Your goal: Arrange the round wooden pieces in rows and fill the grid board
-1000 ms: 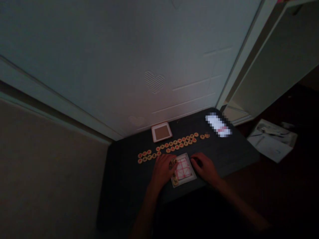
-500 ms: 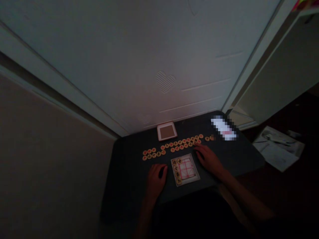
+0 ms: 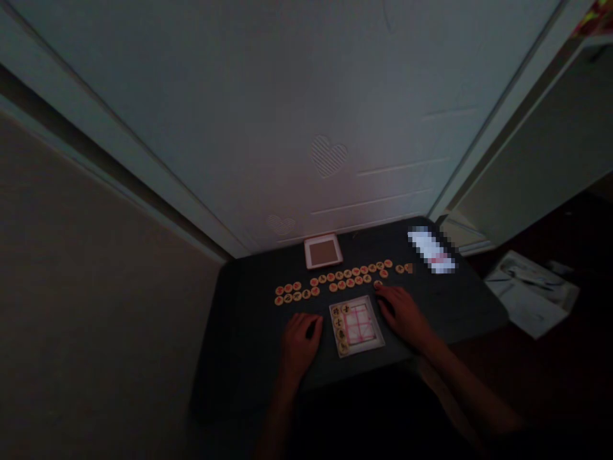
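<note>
A small square tray with a red grid lies on the dark table, with several round wooden game pieces down its left column. My left hand rests on the table left of the tray, fingers curled, nothing visible in it. My right hand lies right of the tray, its fingertips at the near end of a long double row of round pieces. Whether those fingers pinch a piece is too dim to tell. A shorter group of pieces sits further left.
A square lid or box with a brown inside stands behind the rows by the white door. A blurred white object lies at the table's back right. Papers lie on the dark floor to the right.
My left hand has left the tray's left column and settled on the table beside it. My right hand reached up to the row of pieces, then drew back slightly.
</note>
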`<state>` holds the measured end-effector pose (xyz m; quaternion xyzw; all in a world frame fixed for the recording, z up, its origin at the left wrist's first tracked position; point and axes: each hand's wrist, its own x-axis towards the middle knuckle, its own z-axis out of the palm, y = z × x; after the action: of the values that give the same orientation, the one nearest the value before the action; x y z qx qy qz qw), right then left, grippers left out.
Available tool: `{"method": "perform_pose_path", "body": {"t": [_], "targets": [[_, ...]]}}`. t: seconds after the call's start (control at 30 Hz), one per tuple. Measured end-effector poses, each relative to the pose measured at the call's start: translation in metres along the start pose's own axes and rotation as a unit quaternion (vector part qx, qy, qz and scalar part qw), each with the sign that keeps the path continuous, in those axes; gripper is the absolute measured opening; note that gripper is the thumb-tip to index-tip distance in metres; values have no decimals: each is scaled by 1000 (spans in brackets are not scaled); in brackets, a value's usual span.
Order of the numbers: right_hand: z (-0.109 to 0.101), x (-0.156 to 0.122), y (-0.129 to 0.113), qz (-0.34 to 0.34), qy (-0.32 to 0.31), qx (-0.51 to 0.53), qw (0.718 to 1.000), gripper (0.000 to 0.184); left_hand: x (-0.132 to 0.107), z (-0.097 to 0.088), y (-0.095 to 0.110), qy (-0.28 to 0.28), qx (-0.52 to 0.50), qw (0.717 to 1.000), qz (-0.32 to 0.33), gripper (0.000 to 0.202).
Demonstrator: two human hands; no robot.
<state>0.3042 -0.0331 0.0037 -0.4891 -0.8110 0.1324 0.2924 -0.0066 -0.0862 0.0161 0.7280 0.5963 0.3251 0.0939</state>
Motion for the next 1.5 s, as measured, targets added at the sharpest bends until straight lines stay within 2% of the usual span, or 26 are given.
{"method": "perform_pose_path", "body": {"t": [0.33,0.47,0.73,1.0,1.13,1.27,1.4,1.5], "targets": [[3,-41,-17,32,56,35,997,28,0,0,0,9,6,1000,4,17],[4,-39,-14,62,79,29,995,32,0,-1,1,14,3,1000,4,17],[0,-24,0,57,51,18,997,28,-1,0,1,11,5,1000,-3,16],[-8,-22,-13,45,57,71,995,28,0,-2,3,26,-23,999,-18,18],[-14,-22,-30,29,55,99,993,29,0,-5,21,41,-79,995,-53,20],[-21,-19,-51,7,55,120,991,28,5,-10,57,16,-168,979,-118,26],[-27,-13,-70,-15,47,130,990,28,16,-11,88,-78,-285,937,-186,31],[-28,-10,-77,-38,36,138,989,29,22,-9,100,-113,-348,904,-220,35]]}}
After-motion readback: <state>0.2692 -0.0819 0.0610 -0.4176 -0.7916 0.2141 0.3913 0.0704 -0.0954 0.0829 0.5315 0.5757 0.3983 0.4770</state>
